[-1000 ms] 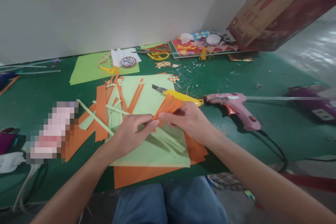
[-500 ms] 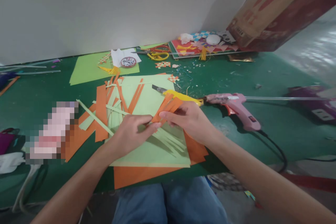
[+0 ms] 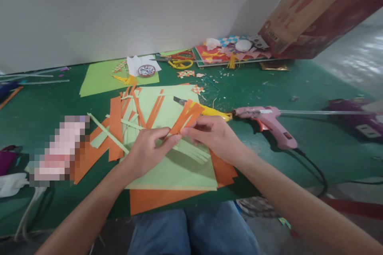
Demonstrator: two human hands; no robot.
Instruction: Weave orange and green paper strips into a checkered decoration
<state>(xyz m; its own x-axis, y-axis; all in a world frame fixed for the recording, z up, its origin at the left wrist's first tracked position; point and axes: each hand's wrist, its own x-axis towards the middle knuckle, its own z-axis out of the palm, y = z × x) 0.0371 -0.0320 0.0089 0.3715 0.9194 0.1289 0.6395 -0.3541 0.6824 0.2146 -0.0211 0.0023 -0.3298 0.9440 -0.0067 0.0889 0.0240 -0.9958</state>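
Where the two hands meet above the light green sheets, as seen in the head view, most of the fine work is tucked behind fingers. The left hand is nearly closed, its thumb and forefinger pinching the lower end of the orange strips; its other fingers are curled out of sight. The right hand grips the same bunch close by, thumb on top, the fingertips beneath mostly hidden. I can't make out how the strips cross between them. They fan up and away, while pale green strips stick out below the hands, their inner ends covered.

Just beyond, a yellow cutter lies with its dark blade pointing left, part of it screened by the orange tips. Its back end sits right at the nozzle of a pink glue gun; whether they touch, I can't tell. Off to the right, a purple item is blurred and cut off by the edge.

Over on the left, a pixelated patch masks something beside the wide orange pieces. At the back, a leaning cardboard box is cropped too.
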